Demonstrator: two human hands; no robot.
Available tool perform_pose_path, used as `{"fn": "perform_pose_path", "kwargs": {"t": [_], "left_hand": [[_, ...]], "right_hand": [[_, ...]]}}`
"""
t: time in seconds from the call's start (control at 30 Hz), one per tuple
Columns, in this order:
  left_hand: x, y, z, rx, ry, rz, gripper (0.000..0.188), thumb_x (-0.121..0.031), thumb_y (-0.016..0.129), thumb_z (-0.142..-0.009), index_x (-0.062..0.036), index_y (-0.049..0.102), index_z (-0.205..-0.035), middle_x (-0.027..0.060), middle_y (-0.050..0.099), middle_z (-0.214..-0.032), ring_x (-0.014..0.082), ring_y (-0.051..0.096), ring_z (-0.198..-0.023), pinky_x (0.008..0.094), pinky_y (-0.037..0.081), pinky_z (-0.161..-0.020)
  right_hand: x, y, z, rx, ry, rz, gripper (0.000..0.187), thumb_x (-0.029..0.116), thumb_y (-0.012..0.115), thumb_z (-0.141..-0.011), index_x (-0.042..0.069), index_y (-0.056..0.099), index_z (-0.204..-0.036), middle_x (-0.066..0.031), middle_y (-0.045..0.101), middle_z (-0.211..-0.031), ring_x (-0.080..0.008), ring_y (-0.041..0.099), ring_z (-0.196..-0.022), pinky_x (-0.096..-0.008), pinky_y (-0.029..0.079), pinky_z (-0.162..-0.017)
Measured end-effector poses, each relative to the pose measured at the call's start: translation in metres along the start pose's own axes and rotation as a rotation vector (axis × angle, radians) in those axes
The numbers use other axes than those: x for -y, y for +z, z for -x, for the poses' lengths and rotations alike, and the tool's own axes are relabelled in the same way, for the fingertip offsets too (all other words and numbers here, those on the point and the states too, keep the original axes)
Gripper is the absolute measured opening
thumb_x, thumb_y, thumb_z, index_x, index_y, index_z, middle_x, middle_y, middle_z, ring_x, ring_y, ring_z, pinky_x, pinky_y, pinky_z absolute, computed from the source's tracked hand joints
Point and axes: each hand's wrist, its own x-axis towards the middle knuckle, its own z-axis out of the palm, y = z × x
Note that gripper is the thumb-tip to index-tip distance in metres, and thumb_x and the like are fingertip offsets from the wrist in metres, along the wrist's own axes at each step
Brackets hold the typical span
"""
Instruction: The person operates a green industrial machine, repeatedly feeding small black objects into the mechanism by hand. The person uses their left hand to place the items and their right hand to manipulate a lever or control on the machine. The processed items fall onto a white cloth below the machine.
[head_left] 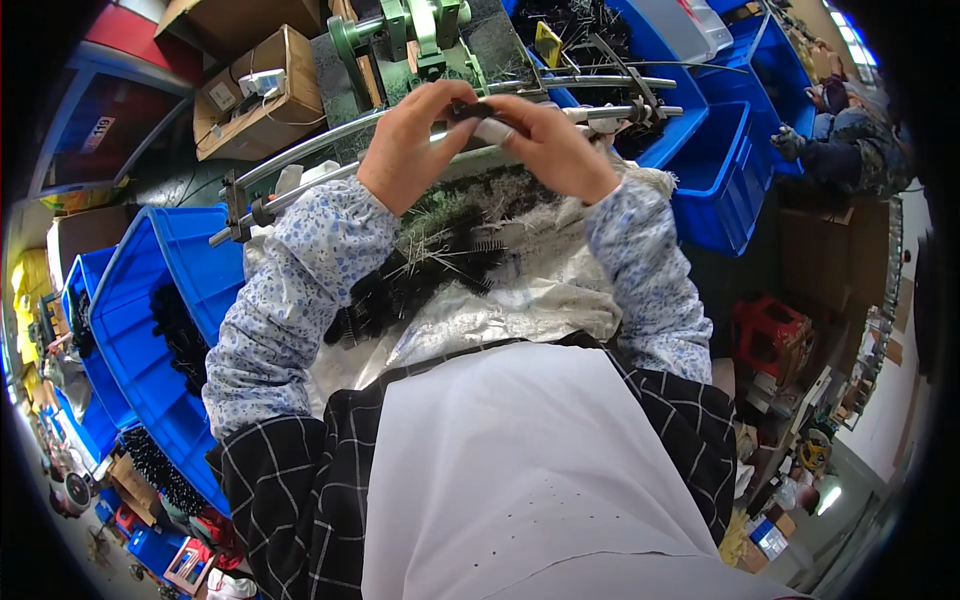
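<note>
My left hand (412, 142) and my right hand (556, 150) meet in front of a green machine (428, 35). Pinched between their fingertips is a small black piece (466, 108), too small and too covered to name. White wrapping (492, 131) shows on a digit of my right hand. Beneath the hands a whitish woven sack (545, 305) spreads over my lap. On it lie a heap of black comb-like strips (385, 295) and thin pale slivers (435, 258).
Bent metal rails (300, 152) cross in front of the machine. Blue bins (150, 300) with black parts stand at left, and another blue bin (715, 190) at right. A cardboard box (262, 95) sits back left. A red stool (770, 335) and another person's arm (845, 160) are at right.
</note>
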Motion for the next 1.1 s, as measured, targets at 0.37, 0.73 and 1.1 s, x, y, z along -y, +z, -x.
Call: {"fn": "perform_pose_path", "kwargs": {"t": [0.37,0.73,1.1], "left_hand": [[0.015,0.086,0.069,1.196,0.047,-0.525,0.051,-0.018,0.064,-0.075,-0.0111,0.045,-0.122,0.0143,0.051,-0.116,0.0299,0.052,-0.104,0.0404,0.043,-0.088],[0.01,0.106,0.063,1.604,-0.11,-0.592,0.07,-0.025,0.066,-0.074,-0.0155,0.031,-0.134,0.0143,0.062,-0.09,0.0316,0.059,-0.09,0.0428,0.041,-0.086],[0.015,0.017,0.05,1.08,-0.231,-0.466,0.061,-0.016,0.068,-0.069,-0.0182,0.044,-0.125,0.0147,0.063,-0.086,0.0333,0.06,-0.086,0.0411,0.046,-0.082]], "right_hand": [[-0.057,-0.003,-0.087,-0.392,0.036,1.034,0.024,0.016,0.056,-0.08,0.018,0.065,-0.103,-0.0044,0.063,-0.087,-0.0237,0.062,-0.079,-0.0361,0.05,-0.072],[-0.087,-0.011,-0.101,-0.37,-0.1,0.878,0.023,0.018,0.058,-0.08,0.019,0.066,-0.102,-0.0035,0.062,-0.09,-0.0234,0.06,-0.082,-0.0371,0.046,-0.081],[-0.093,-0.015,-0.084,-0.474,0.014,0.991,0.036,0.027,0.059,-0.077,0.011,0.059,-0.11,-0.0076,0.06,-0.101,-0.0239,0.056,-0.098,-0.0407,0.042,-0.082]]}}
